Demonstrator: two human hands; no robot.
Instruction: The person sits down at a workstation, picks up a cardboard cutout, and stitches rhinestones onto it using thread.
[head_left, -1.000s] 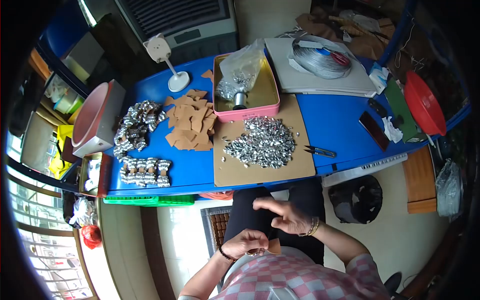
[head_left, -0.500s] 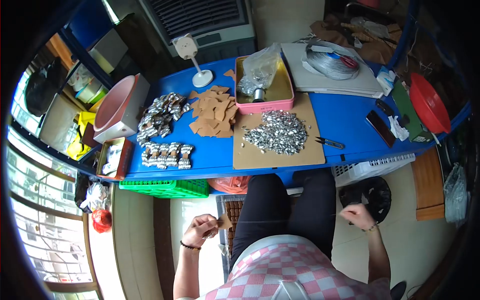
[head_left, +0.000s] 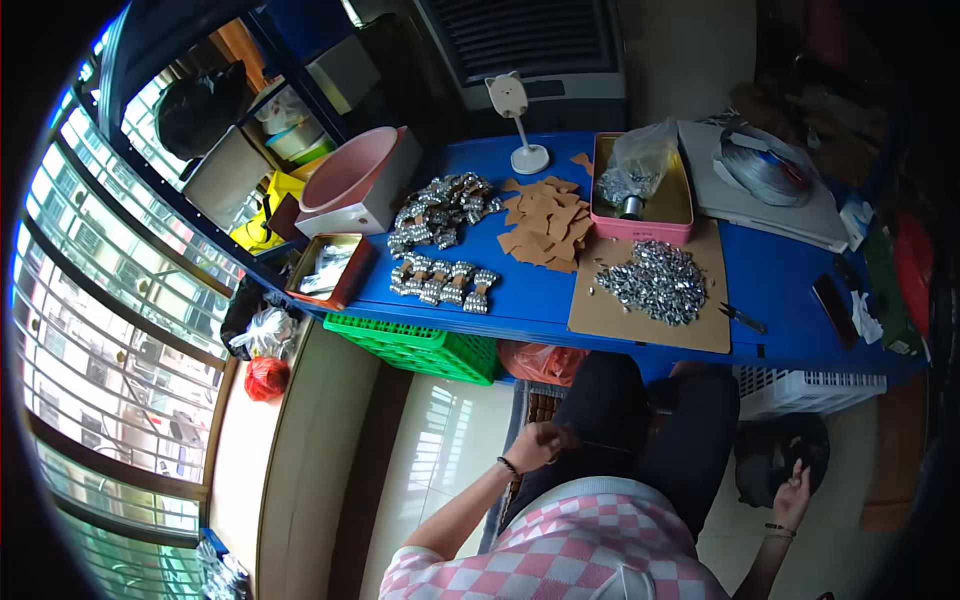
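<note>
Left hand [head_left: 540, 445]: lower middle of the frame, fingers closed on a small brown card piece [head_left: 568, 437], over the dark trousers [head_left: 600, 405].
Right hand [head_left: 792, 498]: lower right, some fingers raised; I can't tell whether it grips anything.
Card feel: I'd judge it light, fairly stiff, easily creased; best pinched flat at one end.
Silvery beads [head_left: 655, 283]: heaped right of centre, probably hard and slippery; I'd lift them singly.
Loose card pieces [head_left: 545, 225]: upper middle, left of the beads.

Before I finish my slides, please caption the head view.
Left hand and right hand apart before a blue table with silvery pieces and brown cutouts.
</note>
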